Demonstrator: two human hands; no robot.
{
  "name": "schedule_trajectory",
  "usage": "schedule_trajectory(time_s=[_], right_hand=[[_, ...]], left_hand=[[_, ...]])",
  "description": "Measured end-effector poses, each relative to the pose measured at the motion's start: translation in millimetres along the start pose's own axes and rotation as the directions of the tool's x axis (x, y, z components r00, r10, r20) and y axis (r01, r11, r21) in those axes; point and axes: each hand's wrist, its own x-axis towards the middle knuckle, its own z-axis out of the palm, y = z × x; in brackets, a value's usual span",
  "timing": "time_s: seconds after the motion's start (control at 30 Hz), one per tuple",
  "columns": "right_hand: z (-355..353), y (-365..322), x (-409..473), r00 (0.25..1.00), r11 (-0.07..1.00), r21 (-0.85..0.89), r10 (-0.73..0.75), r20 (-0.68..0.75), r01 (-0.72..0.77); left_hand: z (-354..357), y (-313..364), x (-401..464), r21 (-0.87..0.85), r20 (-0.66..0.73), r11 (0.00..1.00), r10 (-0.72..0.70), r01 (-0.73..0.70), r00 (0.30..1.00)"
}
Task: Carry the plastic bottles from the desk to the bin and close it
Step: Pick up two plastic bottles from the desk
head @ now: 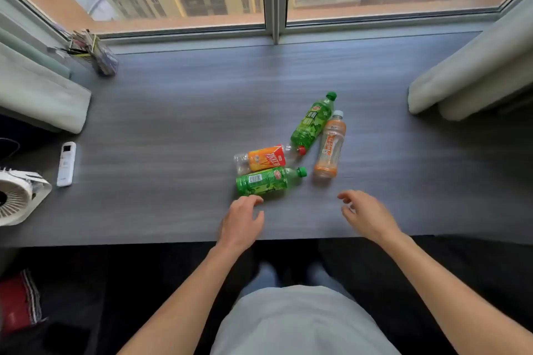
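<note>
Several plastic bottles lie on their sides on the dark grey desk [173, 124]. Nearest me is a green bottle [266, 181] with a green cap. Behind it lies a clear bottle with an orange label [266, 158] and a red cap. Further back is a second green bottle [313, 121], and beside it a pale orange bottle [329, 147] with a white cap. My left hand [240, 223] hovers open just in front of the nearest green bottle, fingertips close to its base. My right hand [367, 215] is open, empty, in front of the pale orange bottle. No bin is in view.
A white remote [67, 164] and a small white fan [17, 196] sit at the desk's left end. A pen holder [98, 53] stands at the back left by the window. Curtains [473, 75] hang at both sides. The desk's front edge runs under my wrists.
</note>
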Motion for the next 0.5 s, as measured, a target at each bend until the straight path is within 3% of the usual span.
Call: schedule_trajectory(time_s=[0.1,0.23,0.37,0.5], right_hand=[[-26,-6,38,0.987,0.991,-0.121,-0.079,-0.14,0.063],[-45,-20,86,0.983,0.938,-0.328,-0.15,-0.102,0.109],[-52,-26,127,0.944,0.732,-0.623,-0.329,0.03,0.275],[-46,-20,153,0.896,0.536,-0.772,-0.434,0.097,0.343]], left_hand=[[-8,11,24,0.106,-0.139,0.991,0.094,-0.08,0.986],[-3,20,47,0.197,-0.108,0.979,0.083,-0.061,0.991],[14,18,58,0.284,-0.094,0.956,0.103,-0.072,0.99],[31,14,63,0.382,-0.122,0.92,0.148,-0.091,0.982]])
